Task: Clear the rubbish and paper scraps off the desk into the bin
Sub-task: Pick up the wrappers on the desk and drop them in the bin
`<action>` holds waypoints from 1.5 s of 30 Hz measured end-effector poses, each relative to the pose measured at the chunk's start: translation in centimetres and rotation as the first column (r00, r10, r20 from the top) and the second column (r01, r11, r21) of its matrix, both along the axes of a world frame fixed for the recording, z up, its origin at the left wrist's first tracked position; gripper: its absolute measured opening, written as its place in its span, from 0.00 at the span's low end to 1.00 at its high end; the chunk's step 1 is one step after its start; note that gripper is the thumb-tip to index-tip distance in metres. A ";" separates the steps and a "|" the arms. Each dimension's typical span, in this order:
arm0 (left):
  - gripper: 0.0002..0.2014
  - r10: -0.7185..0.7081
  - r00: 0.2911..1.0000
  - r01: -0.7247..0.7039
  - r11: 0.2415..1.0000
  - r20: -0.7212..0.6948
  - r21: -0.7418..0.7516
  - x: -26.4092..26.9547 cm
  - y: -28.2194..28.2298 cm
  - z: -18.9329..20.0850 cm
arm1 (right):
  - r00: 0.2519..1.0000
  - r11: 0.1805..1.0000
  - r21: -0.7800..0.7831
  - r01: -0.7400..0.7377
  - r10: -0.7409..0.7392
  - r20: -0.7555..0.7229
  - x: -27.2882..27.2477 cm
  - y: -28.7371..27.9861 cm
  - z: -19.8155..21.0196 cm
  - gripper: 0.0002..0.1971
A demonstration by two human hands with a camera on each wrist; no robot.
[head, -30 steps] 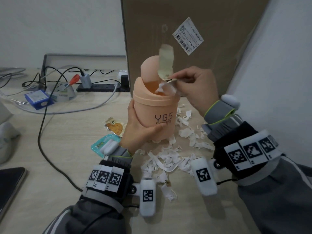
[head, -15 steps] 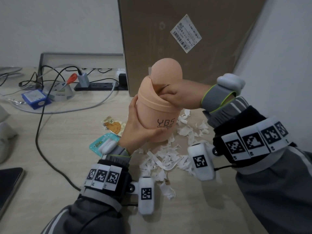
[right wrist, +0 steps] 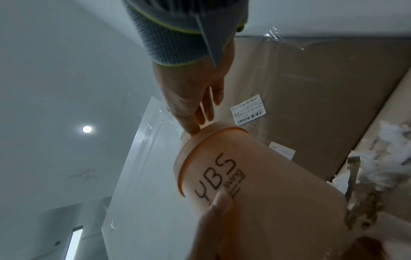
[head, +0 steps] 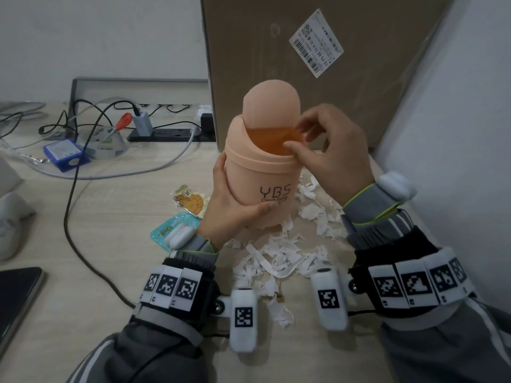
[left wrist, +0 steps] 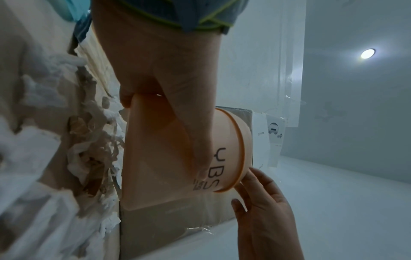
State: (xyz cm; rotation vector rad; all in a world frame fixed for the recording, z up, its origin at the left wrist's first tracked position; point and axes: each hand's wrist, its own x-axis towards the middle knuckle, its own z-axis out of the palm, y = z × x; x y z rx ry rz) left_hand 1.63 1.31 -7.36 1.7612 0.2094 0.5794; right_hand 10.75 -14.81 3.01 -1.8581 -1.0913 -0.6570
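Desk [head: 83, 244] carries everything; brown cardboard box [head: 345, 78] stands at the back. Peach bin [head: 260, 172] tilted, lifted toward the body, base low over the desk, clamped round its lower wall by the left hand [head: 229, 208], fingers and thumb curled on it. Right hand [head: 329, 150] at the bin mouth, fingers loosely spread, thumb tip on the rim, fingertips at the swing lid [head: 269, 106], nothing visibly pinched. White paper scraps [head: 279, 255] strewn on the desk under and in front of the bin, most of the task left by the look of it; biscuit wrapper [head: 189, 200] and teal packet [head: 168, 230] just left of the left wrist, also still on the desk. For the step: best to keep the bin steady and tilted with the opening facing the right hand, clear the fingers out of the slot, bring the bin down near the pile, gather scraps in bunches, not singly, press the flap fully inward before letting go. Light scraps likely to cling or flutter out. Versus half a second back: right hand then sunk into the opening, now drawn out and opened, scrap seen a second ago gone from view, presumably inside; bin grip unchanged.
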 end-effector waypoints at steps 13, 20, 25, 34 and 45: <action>0.67 0.042 0.999 -0.041 0.999 0.020 -0.023 -0.7 0.5 1.1 | 0.985 0.970 0.241 -0.032 0.071 -0.157 -0.7 -0.7 -1.2 0.16; 0.65 0.175 0.983 -0.169 0.979 0.052 -0.113 -3.4 2.3 3.8 | 0.855 0.971 0.169 0.170 -0.060 -0.516 0.0 -5.6 -2.2 0.17; 0.55 0.379 0.924 -0.375 0.924 0.056 -0.075 -6.7 6.1 4.4 | 0.726 0.941 -0.283 0.184 -0.324 -0.607 0.1 -9.1 -5.3 0.08; 0.60 0.638 0.770 -0.638 0.770 -0.028 0.002 -10.2 9.7 1.1 | 0.608 0.646 -0.758 -0.091 -0.567 -0.556 -1.6 -12.5 -7.3 0.32; 0.62 0.738 0.672 -0.735 0.675 -0.063 0.060 -10.6 11.1 -0.3 | 0.640 0.525 -0.842 -0.124 -0.606 -0.472 -1.9 -13.1 -7.4 0.36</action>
